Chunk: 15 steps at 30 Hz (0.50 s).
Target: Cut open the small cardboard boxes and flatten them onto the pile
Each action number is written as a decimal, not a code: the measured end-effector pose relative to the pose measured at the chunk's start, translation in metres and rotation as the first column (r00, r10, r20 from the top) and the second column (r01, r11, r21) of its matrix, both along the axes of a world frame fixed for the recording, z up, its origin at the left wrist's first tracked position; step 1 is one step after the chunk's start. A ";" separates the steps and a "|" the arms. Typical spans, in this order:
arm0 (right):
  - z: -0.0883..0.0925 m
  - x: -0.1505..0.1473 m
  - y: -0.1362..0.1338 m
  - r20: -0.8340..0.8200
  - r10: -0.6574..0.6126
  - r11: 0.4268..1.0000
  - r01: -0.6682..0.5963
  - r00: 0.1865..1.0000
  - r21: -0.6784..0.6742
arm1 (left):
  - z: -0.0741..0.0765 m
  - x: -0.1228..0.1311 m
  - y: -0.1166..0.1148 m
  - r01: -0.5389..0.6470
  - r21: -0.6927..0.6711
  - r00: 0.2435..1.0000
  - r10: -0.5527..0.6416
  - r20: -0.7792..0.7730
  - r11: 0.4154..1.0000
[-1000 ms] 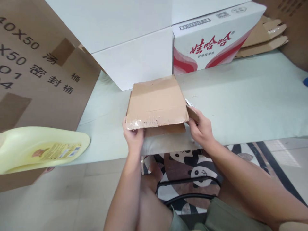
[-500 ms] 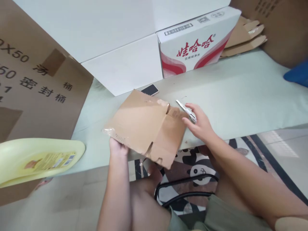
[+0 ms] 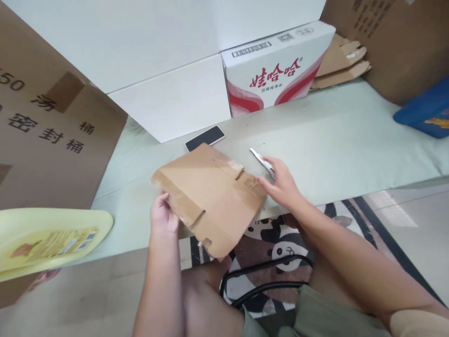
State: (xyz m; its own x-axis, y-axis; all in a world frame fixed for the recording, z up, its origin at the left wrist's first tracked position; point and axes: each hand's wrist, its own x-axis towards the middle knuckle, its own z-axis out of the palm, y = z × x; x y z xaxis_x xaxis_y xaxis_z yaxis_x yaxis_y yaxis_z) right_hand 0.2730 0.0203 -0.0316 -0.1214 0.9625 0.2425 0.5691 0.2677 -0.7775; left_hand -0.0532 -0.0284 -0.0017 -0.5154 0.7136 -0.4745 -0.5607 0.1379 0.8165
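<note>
Forearms [image 3: 164,271] outstretched, left fingers [image 3: 162,199] gripping cardboard [image 3: 217,199], right fingers [image 3: 271,163] at cutter [image 3: 259,158], hold unclear.

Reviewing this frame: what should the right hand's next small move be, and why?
Probably the right hand should take the right edge of the creased brown cardboard: only the left hand appears to grip it, its near corner juts past the front edge of the pale green cloth-covered table, and the spread right hand is close by, at the slim white utility knife.
</note>
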 end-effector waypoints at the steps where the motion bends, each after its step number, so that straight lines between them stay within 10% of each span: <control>1: 0.002 0.002 -0.001 -0.113 -0.057 0.997 0.051 0.992 -0.060 | 0.000 -0.003 0.001 -0.019 0.059 1.000 0.019 0.006 0.998; 8: 0.030 -0.017 -0.037 -0.699 -0.111 0.789 -0.365 0.707 -0.494 | 0.000 0.025 0.003 0.108 0.188 0.993 -0.115 0.026 0.976; 15: 0.065 0.088 -0.074 -0.455 -0.504 0.850 0.330 0.734 -0.410 | 0.021 0.049 -0.003 0.332 0.166 0.940 -0.341 0.024 0.928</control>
State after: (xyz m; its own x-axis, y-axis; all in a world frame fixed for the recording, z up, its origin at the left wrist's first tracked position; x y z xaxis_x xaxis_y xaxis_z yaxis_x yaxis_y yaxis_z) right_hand 0.3608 -0.0537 0.0330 0.3725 0.9162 -0.1479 0.0448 -0.1770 -0.9832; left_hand -0.0039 -0.0318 0.0190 -0.2097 0.9083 -0.3621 -0.5455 0.1986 0.8142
